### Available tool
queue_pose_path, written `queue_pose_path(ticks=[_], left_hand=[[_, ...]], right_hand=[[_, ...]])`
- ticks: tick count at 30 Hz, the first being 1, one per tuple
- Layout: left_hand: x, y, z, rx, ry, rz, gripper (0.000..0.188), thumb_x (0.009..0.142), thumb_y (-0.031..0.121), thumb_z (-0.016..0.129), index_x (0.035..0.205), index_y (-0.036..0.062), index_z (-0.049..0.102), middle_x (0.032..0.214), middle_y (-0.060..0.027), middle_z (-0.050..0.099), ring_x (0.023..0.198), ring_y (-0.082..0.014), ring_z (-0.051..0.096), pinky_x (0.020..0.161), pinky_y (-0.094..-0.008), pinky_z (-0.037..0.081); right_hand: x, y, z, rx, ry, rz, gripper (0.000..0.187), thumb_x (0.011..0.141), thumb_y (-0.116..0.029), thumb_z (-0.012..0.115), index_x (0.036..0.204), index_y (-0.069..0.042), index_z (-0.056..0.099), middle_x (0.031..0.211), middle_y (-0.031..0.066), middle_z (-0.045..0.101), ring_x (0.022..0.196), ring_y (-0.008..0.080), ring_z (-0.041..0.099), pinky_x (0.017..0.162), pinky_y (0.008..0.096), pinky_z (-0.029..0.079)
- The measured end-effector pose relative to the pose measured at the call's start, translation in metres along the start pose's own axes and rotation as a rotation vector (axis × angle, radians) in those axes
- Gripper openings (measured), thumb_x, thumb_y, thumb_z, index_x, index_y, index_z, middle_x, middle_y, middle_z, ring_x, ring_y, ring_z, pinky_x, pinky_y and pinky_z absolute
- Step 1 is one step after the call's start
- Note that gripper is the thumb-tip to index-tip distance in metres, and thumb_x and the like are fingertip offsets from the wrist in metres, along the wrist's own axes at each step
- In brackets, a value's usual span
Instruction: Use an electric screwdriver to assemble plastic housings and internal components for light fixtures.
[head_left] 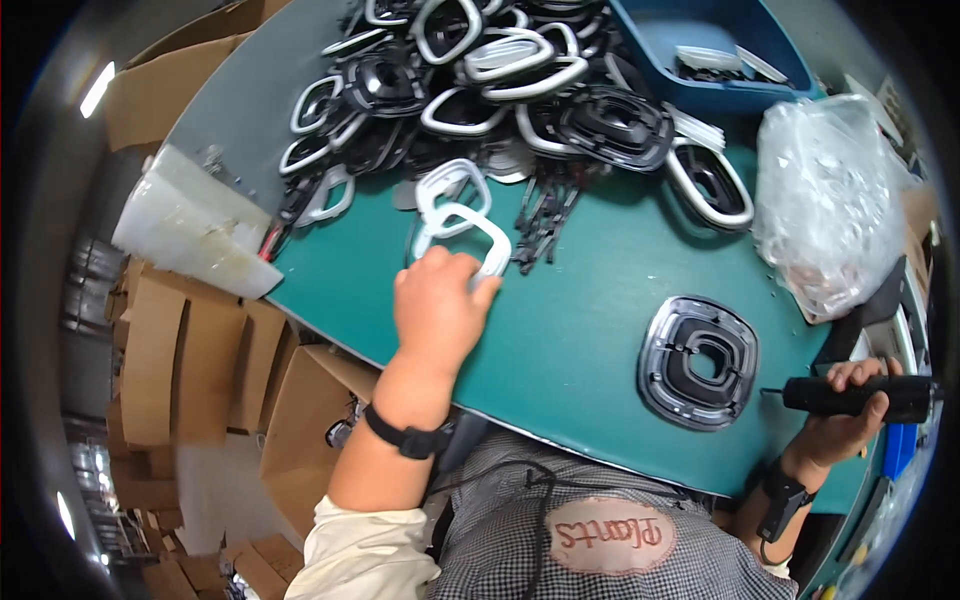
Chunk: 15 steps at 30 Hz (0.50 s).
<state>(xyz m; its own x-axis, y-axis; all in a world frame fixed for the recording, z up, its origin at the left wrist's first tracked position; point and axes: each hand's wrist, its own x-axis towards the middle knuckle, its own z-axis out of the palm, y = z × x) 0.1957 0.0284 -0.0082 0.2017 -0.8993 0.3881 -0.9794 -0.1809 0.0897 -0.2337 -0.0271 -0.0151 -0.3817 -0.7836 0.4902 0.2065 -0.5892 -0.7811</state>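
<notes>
My left hand (440, 305) is closed on the near edge of a white rounded-square plastic frame (497, 245). A second white frame (453, 172) lies just beyond it, partly overlapped. On the right, my right hand (858, 400) grips a black electric screwdriver (835, 395), its thin bit pointing left. Left of the bit, a black rounded-square plastic housing (690, 385) with a round central hole lies flat on the green table. Several thin black plastic strips (545, 215) lie in a bunch to the right of the white frames.
A large heap of black and white frames (470, 110) covers the table's far side. Behind it on the right stands a blue bin (700, 95). A clear plastic bag (830, 200) sits at the right, a whitish translucent plastic container (195, 225) at the left edge. Cardboard boxes (200, 360) stand beside the table.
</notes>
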Motion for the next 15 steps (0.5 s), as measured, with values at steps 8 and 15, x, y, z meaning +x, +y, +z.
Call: queue_pose_path(ticks=[8, 15], left_hand=[[0.017, 0.060, -0.049, -0.355, -0.133, 0.454, 0.012, 0.075, 0.004, 0.067, 0.083, 0.0121, 0.066, 0.072, -0.0070, 0.050, 0.066, -0.0288, 0.055, 0.058, -0.0409, 0.043], [0.051, 0.152, -0.058, -0.165, -0.315, 1.203, 0.008, 0.074, 0.020, 0.061, 0.075, 0.0134, 0.057, 0.077, -0.0044, 0.047, 0.070, -0.0219, 0.054, 0.065, -0.0348, 0.040]], right_hand=[[-0.003, 0.000, 0.026, 0.088, -0.029, -0.004, 0.065, 0.085, -0.040, 0.070, 0.130, -0.004, 0.039, 0.081, 0.0083, 0.051, 0.062, 0.0186, 0.054, 0.059, 0.0331, 0.048], [0.001, -0.003, 0.019, 0.034, 0.012, -0.023, 0.061, 0.085, -0.040, 0.069, 0.125, -0.003, 0.042, 0.078, 0.0088, 0.053, 0.060, 0.0176, 0.055, 0.057, 0.0327, 0.050]])
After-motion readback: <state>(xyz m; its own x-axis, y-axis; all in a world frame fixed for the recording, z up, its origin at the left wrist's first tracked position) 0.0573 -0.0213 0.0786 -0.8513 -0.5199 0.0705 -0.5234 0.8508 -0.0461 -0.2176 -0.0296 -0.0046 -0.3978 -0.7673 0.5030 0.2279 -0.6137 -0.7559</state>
